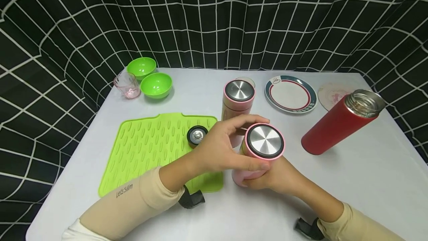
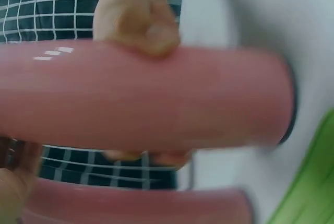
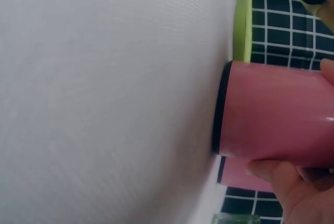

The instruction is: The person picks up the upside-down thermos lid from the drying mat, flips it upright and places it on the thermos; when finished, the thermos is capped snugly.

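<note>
The fingers [image 1: 249, 166] of the left hand [image 1: 220, 151] curl around the upper part of the near pink flask [image 1: 259, 151]. The right hand [image 1: 277, 177] wraps its lower body from beneath. The flask stands on the tabletop [image 1: 351, 181] beside the green mat [image 1: 150, 151], its steel-topped lid in place. A second pink flask [image 1: 238, 101], also capped, stands just behind. A loose lid [image 1: 197, 135] rests on the mat, and the red flask [image 1: 341, 122] stands uncapped. By my judgement, 1 cap is off and the held flask's is not.
</note>
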{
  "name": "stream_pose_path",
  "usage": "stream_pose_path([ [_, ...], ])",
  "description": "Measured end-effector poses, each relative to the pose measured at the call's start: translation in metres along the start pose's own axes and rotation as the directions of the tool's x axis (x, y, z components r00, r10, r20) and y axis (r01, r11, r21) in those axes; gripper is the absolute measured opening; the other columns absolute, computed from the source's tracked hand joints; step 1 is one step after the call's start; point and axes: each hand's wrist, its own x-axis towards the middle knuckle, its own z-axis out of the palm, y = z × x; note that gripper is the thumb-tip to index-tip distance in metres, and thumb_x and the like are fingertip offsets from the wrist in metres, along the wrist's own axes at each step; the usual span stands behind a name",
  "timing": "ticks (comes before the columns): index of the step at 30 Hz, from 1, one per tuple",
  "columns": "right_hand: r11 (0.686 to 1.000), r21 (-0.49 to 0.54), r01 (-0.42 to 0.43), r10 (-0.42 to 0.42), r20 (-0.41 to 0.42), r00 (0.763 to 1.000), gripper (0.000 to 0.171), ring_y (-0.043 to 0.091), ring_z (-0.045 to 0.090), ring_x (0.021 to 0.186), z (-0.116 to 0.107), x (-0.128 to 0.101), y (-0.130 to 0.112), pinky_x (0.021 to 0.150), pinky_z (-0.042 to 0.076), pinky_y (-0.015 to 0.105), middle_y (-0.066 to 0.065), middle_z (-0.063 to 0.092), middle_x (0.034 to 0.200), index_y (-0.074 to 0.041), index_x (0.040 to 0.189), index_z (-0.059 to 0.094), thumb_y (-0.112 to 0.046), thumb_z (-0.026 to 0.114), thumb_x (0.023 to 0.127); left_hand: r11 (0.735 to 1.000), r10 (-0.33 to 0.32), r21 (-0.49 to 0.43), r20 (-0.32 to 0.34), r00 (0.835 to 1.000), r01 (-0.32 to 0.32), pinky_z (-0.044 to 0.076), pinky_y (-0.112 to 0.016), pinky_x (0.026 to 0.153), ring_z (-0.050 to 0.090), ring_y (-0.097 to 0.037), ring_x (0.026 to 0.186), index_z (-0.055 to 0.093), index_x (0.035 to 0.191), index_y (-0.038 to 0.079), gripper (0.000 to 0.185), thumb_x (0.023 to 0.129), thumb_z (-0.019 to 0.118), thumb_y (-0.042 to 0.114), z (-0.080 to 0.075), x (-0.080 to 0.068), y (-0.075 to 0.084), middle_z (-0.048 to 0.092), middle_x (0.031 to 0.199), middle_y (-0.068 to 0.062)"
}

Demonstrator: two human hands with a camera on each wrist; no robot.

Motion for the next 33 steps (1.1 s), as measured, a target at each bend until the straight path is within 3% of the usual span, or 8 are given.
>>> stream_pose_path([
  [4,1.0,-0.004,0.027,-0.027,0.018,0.999,0.047,0.018,0.06,0.085,0.0,-0.001,0.001,0.073,0.053,0.032,-0.004,0.063,0.095,-0.021,0.103,0.06,-0.01,0.089,0.068,0.981,0.007,0.192,-0.083,0.996,0.01,0.049,-0.026,0.089,0.058,-0.006,0.102,0.053,0.123,0.012,0.074,0.062,0.094,0.022,0.012,-0.002,0.01,0.058,0.116,0.008],
  [7,1.0,-0.019,-0.007,0.008,0.024,1.0,0.051,0.017,0.06,0.088,-0.002,-0.003,0.0,0.076,0.052,0.031,-0.004,0.064,0.1,-0.02,0.108,0.059,-0.01,0.088,0.068,0.981,0.033,0.195,-0.123,0.992,-0.009,0.05,-0.025,0.089,0.06,-0.006,0.1,0.057,0.118,0.012,0.071,0.059,0.095,0.022,0.017,0.0,0.011,0.061,0.112,0.008],
  [14,0.997,-0.072,-0.021,0.022,0.02,1.0,0.053,0.016,0.059,0.092,-0.006,-0.005,-0.001,0.081,0.05,0.031,-0.005,0.063,0.101,-0.017,0.107,0.06,-0.009,0.088,0.063,0.999,-0.035,0.004,0.033,0.999,0.035,0.048,-0.03,0.094,0.062,-0.01,0.105,0.064,0.123,0.009,0.07,0.06,0.093,0.008,0.007,0.009,0.001,0.069,0.108,0.009],
  [19,1.0,-0.009,-0.001,0.002,0.02,1.0,0.048,0.017,0.06,0.087,-0.006,-0.005,-0.001,0.076,0.052,0.031,-0.005,0.063,0.096,-0.021,0.102,0.061,-0.005,0.086,0.065,0.989,-0.068,0.134,0.025,0.997,0.064,0.048,-0.029,0.092,0.061,-0.005,0.105,0.06,0.131,0.015,0.076,0.063,0.094,0.02,0.006,0.005,0.008,0.066,0.115,0.012],
  [23,0.999,0.041,0.016,-0.016,-0.007,1.0,0.047,0.018,0.062,0.083,-0.012,-0.012,-0.001,0.074,0.052,0.03,-0.002,0.066,0.094,-0.02,0.103,0.063,-0.001,0.087,0.067,0.935,0.045,0.355,-0.1,0.994,-0.006,0.049,-0.028,0.092,0.06,-0.004,0.11,0.059,0.134,0.015,0.078,0.066,0.09,0.036,-0.001,-0.012,0.021,0.064,0.123,0.01],
  [28,0.987,-0.059,-0.149,0.135,-0.204,0.97,0.059,0.017,0.063,0.093,-0.034,-0.024,0.001,0.08,0.05,0.024,0.001,0.066,0.105,-0.011,0.115,0.061,-0.006,0.091,0.065,0.896,0.218,0.433,-0.234,0.948,-0.099,0.052,-0.031,0.084,0.065,-0.015,0.104,0.071,0.113,0.006,0.042,0.076,0.078,0.024,-0.036,-0.03,0.025,0.071,0.11,0.0],
  [31,0.957,-0.068,-0.282,0.25,-0.297,0.922,0.056,0.021,0.06,0.092,-0.043,-0.017,0.004,0.078,0.052,0.026,0.008,0.064,0.106,-0.002,0.117,0.058,-0.008,0.088,0.07,0.845,0.16,0.534,-0.266,0.951,0.008,0.048,-0.037,0.088,0.056,-0.015,0.113,0.073,0.107,0.012,0.03,0.079,0.077,0.023,-0.061,-0.031,0.018,0.067,0.116,0.004],
  [33,0.935,-0.059,-0.35,0.31,-0.346,0.885,0.053,0.023,0.058,0.091,-0.047,-0.009,0.007,0.075,0.052,0.028,0.012,0.063,0.105,0.001,0.117,0.056,-0.01,0.085,0.074,0.783,0.066,0.611,-0.269,0.961,0.117,0.043,-0.043,0.093,0.046,-0.016,0.123,0.072,0.11,0.018,0.033,0.079,0.079,0.028,-0.075,-0.03,0.009,0.06,0.126,0.005],
])
